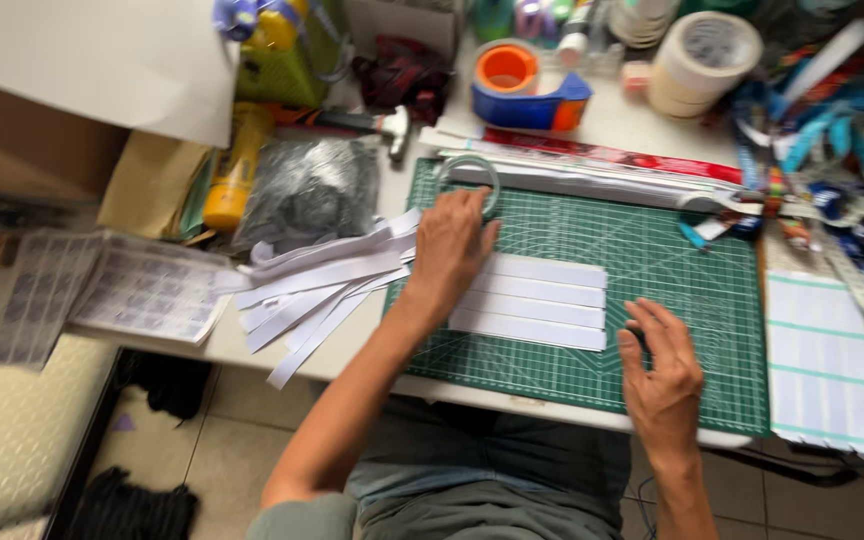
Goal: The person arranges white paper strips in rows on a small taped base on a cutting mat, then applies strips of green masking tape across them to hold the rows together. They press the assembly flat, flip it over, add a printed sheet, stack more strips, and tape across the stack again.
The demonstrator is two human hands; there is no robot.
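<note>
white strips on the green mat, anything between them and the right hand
Nothing visible: only bare green cutting mat lies between the right hand and the white strips, its fingertips just off their right end.

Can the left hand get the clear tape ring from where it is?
Probably yes. The left hand already has its fingers at the clear tape ring on the green cutting mat, with nothing between them.

Left hand point(449, 245): palm down, forearm stretched forward and bare, fingers lightly curled (thumb tucked toward the right).
Right hand point(664, 372): palm down, lower and nearer the body, fingers spread and slightly bent.
</note>
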